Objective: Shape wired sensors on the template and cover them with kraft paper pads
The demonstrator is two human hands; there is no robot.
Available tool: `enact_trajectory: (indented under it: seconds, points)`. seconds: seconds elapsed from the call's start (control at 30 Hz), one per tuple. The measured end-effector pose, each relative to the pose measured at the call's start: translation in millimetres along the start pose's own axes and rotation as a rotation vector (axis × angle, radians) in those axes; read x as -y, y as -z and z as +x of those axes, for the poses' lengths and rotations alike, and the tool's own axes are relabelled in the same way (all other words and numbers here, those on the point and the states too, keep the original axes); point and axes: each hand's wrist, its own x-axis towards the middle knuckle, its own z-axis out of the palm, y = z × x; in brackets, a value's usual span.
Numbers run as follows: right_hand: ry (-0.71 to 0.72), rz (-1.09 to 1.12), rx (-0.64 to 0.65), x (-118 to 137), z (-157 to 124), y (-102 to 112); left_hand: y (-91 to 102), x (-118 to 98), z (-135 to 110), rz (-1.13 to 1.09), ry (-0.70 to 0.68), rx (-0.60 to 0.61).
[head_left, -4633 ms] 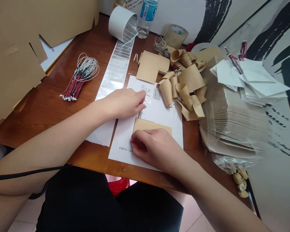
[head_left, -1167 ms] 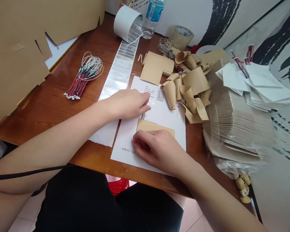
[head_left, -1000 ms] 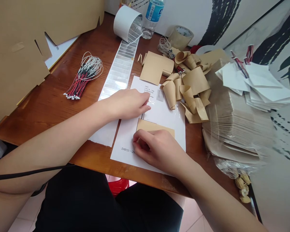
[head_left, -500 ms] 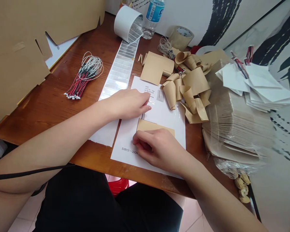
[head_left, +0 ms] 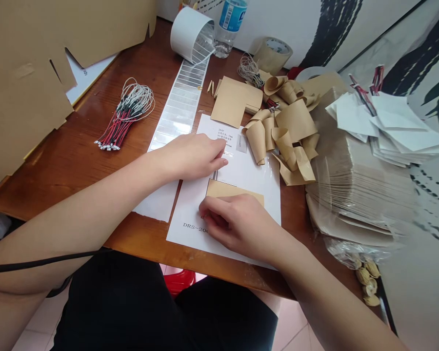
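The right hand (head_left: 237, 224) is curling over a flat tan paper rectangle (head_left: 237, 188), which is lying partly beneath its grip; whether that is pinching anything, I cannot tell. Slightly more black printed lettering (head_left: 195, 227) is showing than a second ago. Farther, the left hand (head_left: 195, 157) is staying over the white paper sheet (head_left: 250, 170), its grip half-curled, any hold hidden.

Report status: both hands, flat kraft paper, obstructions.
Left hand over printed sheet. Right hand curled over flat kraft paper piece, grip unclear. Kraft paper curls overlap printed sheet's right side, apart from both hands.
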Motion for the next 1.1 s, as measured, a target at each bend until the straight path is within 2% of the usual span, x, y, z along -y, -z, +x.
enact_trajectory:
  seconds: [0.77,1.1]
  points:
    - [-0.079,0.103,0.039,1.9,1.3,3.8,1.6,-0.5,-1.2,-0.02,0.011,0.014]
    - [-0.084,0.092,0.0,2.5,1.0,2.9,0.9,0.2,-0.7,-0.027,0.015,0.01]
